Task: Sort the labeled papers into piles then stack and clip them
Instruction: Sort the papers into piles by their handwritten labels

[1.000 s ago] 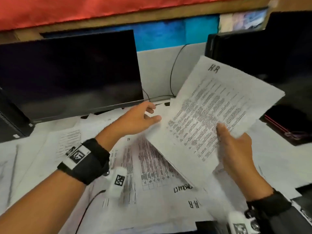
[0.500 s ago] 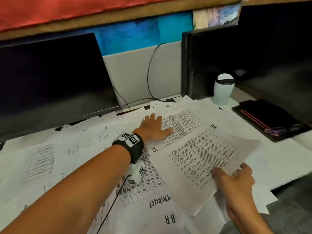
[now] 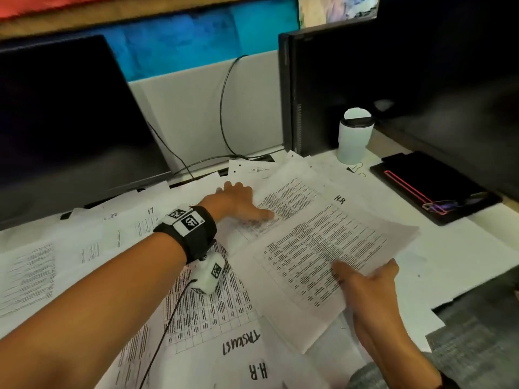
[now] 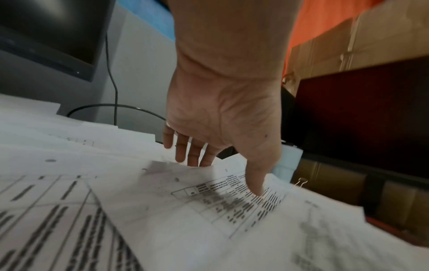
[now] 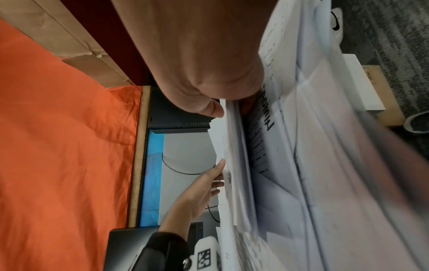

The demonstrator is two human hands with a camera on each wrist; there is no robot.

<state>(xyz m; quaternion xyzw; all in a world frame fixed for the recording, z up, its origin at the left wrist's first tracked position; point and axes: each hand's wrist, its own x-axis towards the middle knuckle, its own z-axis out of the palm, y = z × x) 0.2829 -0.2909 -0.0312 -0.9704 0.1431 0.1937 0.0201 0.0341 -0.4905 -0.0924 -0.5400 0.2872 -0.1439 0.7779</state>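
Head view, left to right: dark monitor [image 3: 64,122] at the bench's far left edge, printed papers [image 3: 92,248] spread in front of it, one marked "IT" [image 3: 151,211].

Left hand [image 3: 236,203] reaches out flat over the papers near the far middle of the bench [image 3: 477,248]. Fingers straight and slightly spread, palm down; thumb tip presses on the print of a sheet, fingertips [image 4: 181,155] touch the paper layer behind it. No curl, no pinch. Left wrist view confirms: fingers extended, thumb [image 4: 255,181] pointing down onto a table-printed page.

Near edge middle: sheet with handwritten "H.R" [image 3: 258,372], upside down to the camera, and a grid-printed sheet [image 3: 207,304] under the left wrist.

Right of centre: sheet labelled "H.R" [image 3: 323,248] lies angled over the pile, near corner lifted off the bench. Right hand [image 3: 370,290] pinches that corner, thumb on top of the print, fingers beneath. Right wrist view shows the thumb [image 5: 209,108] clamped on the paper edge; how many sheets are in the pinch can't be told, blurred.

Far right: black PC tower [image 3: 323,88], white lidded cup [image 3: 355,138] beside it, binder clip [image 3: 356,168] just in front of the cup, black notebook [image 3: 432,186] with coloured paper clips [image 3: 441,206] near the right edge.
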